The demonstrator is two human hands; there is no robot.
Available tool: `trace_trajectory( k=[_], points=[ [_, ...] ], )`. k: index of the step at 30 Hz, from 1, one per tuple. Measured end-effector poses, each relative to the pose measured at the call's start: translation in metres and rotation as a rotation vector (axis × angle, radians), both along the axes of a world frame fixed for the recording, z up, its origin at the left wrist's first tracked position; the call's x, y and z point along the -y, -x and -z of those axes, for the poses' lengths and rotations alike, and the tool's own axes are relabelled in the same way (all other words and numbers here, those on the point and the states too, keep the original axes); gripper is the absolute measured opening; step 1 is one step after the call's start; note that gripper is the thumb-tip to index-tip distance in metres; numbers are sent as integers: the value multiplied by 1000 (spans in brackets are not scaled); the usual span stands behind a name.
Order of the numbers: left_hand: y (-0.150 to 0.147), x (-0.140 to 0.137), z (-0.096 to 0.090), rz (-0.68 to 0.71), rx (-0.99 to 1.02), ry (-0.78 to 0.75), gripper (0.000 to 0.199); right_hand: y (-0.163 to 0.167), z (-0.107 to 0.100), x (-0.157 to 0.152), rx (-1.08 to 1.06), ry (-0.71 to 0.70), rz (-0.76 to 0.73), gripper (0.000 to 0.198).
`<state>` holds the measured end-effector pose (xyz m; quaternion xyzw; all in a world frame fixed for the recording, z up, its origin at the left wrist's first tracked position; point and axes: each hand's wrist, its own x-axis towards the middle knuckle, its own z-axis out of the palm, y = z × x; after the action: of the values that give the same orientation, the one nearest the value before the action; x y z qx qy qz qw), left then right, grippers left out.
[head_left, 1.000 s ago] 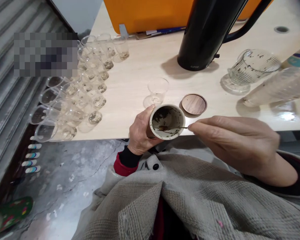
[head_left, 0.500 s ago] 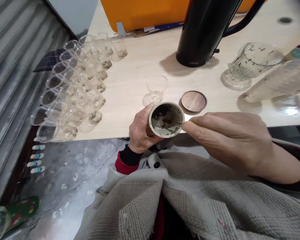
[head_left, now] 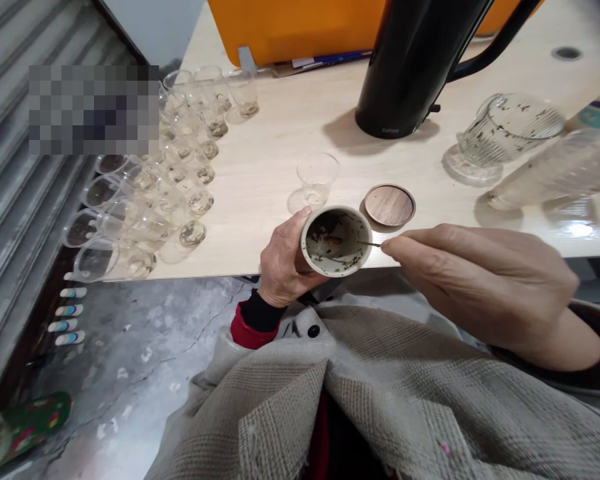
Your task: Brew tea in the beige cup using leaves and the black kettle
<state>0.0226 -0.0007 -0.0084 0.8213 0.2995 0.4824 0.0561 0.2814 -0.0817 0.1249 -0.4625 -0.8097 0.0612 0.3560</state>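
My left hand (head_left: 286, 260) is wrapped round a pale cup (head_left: 357, 267), its mouth tilted toward me. Dark bits that look like tea leaves cling to the cup's inner wall. At the cup's right rim, my right hand (head_left: 445, 273) pinches a thin brownish stick (head_left: 371, 244) whose other end reaches inside. Just beyond stands a clear plastic cup (head_left: 317, 177). A round wooden lid or coaster (head_left: 390, 205) lies beside it on the table.
Rows of clear plastic cups (head_left: 190, 200) with a little leafy matter stand at the left. A black kettle (head_left: 395, 80) is at the back, with a ribbed glass (head_left: 510, 133) and a stack of plastic cups (head_left: 555, 163) at right. The table's (head_left: 260, 240) near edge runs before me.
My right hand has drawn back a little to the right, so the thin stick now shows across the cup's rim. The left hand still holds the pale cup.
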Motion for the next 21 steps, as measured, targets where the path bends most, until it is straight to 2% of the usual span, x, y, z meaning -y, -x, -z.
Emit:
trace_trajectory(
  k=[3,6,11,16,21],
  points=[
    [0,0,0,-5,3,-3,105,2,8,-2,76,-126,-25,31],
    [-1,0,0,-29,-9,-8,105,6,15,-3,124,-171,-17,30],
    [-1,0,-1,-9,3,-38,104,16,13,-7,139,-285,4,22],
    [0,1,-1,-21,-15,4,104,23,7,-8,-52,-22,-33,15],
    [0,2,-1,-29,-3,-2,101,26,11,-16,-330,191,-11,14]
  ],
)
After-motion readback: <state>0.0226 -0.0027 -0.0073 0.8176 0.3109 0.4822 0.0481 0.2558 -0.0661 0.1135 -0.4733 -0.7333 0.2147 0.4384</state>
